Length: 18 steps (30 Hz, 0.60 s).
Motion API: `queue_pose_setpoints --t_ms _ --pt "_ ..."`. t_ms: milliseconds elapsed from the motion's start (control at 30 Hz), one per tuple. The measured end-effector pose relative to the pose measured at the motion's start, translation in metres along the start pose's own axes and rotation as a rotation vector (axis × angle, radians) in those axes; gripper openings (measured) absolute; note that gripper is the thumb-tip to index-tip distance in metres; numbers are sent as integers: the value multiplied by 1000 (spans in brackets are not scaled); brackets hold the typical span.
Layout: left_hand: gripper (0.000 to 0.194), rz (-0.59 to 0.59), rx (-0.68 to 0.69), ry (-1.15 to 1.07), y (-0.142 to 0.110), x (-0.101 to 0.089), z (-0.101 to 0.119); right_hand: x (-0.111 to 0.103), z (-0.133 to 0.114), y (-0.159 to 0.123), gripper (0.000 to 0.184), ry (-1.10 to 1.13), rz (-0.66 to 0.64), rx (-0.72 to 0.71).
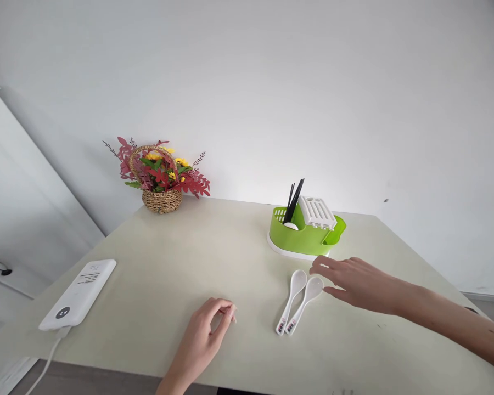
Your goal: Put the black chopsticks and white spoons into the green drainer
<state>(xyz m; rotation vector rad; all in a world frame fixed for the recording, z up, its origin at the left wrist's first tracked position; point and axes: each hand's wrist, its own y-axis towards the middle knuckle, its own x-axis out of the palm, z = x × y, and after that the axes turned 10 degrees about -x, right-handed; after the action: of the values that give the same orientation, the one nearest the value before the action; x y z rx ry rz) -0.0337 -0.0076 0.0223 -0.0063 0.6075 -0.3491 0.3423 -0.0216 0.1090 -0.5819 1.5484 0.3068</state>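
Note:
Two white spoons lie side by side on the table, their bowls pointing away from me and their handle ends, which carry small printed labels, towards me. My right hand reaches in from the right, thumb and fingers apart at the bowl of the right-hand spoon, holding nothing; whether it touches the bowl I cannot tell. Left of the spoons, my left hand rests at the table with its thumb and fingertips pressed together and nothing visible in them. Behind the spoons stands a green cutlery holder with a white slotted top, containing black chopsticks.
A wicker basket of artificial flowers stands at the back left, near the wall. At the table's left lies a white power bank with a cable hanging over the front edge. A white cabinet is beside the table.

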Motion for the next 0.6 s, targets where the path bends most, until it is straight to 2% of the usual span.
queue_pose_setpoints --t_ms 233,467,600 --pt "36 12 -4 19 -1 0 2 11 13 2 36 103 -31 88" --pt "39 14 -8 16 0 0 4 46 18 -4 52 102 -26 55" --pt "40 7 -14 9 1 0 4 54 14 -1 50 109 -52 35"
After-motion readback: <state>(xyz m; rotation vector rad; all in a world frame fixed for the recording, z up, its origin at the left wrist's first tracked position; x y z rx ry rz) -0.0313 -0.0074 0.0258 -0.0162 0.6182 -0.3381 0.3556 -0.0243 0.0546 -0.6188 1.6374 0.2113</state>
